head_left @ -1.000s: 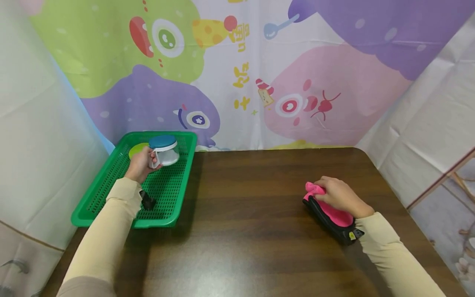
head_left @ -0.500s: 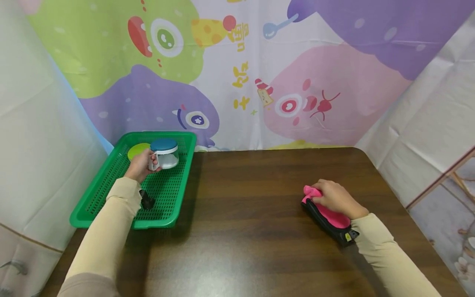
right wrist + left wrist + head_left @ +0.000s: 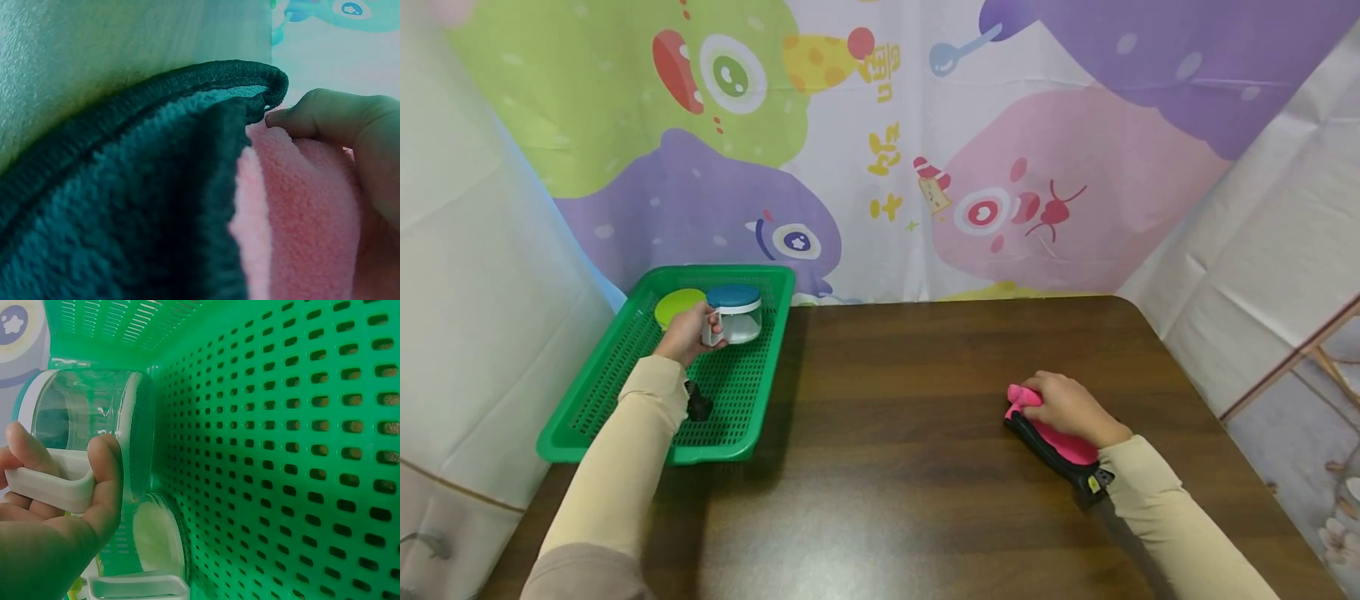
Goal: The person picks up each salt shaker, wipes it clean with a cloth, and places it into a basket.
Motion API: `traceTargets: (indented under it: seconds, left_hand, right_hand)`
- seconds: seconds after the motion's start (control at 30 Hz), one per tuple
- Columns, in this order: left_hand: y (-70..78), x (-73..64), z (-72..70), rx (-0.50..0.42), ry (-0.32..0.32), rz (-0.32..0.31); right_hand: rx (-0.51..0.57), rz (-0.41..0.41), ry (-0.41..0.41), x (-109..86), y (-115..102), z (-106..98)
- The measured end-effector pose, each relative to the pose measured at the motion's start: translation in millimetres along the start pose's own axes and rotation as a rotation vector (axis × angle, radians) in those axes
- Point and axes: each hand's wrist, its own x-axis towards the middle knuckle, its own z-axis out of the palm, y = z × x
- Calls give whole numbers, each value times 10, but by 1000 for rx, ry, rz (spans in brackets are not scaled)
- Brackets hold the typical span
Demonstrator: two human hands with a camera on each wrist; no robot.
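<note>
In the head view my left hand [image 3: 687,333] grips the white handle of a clear seasoning jar [image 3: 742,325] with a blue lid. The jar is upright inside the green basket [image 3: 752,417]; its base [image 3: 140,431] is close to the basket floor in the left wrist view. Beside it stands a second jar with a lime-green lid [image 3: 679,305], partly behind my hand. On the right, my right hand [image 3: 1066,408] holds a bunched pink cloth [image 3: 1072,447] with black edging, low over the table. Thumb and fingers pinch the fuzzy cloth [image 3: 306,206] in the right wrist view.
The brown wooden table [image 3: 880,433] spans the space between the two hands. A cartoon-printed curtain [image 3: 887,250] hangs behind it, and pale sheets [image 3: 1262,250] close off both sides. The basket's raised rim [image 3: 775,358] surrounds the jars.
The blue-lidded jar has come down a little into the basket, still held by its handle. My right hand has shifted slightly left and nearer with the pink cloth.
</note>
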Motion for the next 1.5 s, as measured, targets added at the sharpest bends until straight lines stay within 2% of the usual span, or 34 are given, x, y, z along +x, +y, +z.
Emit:
traceTargets:
  seconds: [0.4,0.6,0.8,1.1,1.3,1.5]
  left_hand:
    - [-30,-7,22,35,-8,0]
    - [-54,-1,13,-5,-26,-10]
    - [-82,-2,-20,-24,-33,-49]
    - [-26,-2,3,93,-157,-100]
    - [-23,-33,13,104,-157,-128]
    - [-56,-48,-24,150,-170,-149]
  right_hand:
    - [35,79,-60,21,18,91]
    - [33,73,-74,-1,9,80]
    - [-4,55,-116,-42,-31,63]
    - [-45,85,-119,-104,-46,89]
    - [-49,115,-143,-123,-61,97]
    - [-31,178,-173,-132,-47,84]
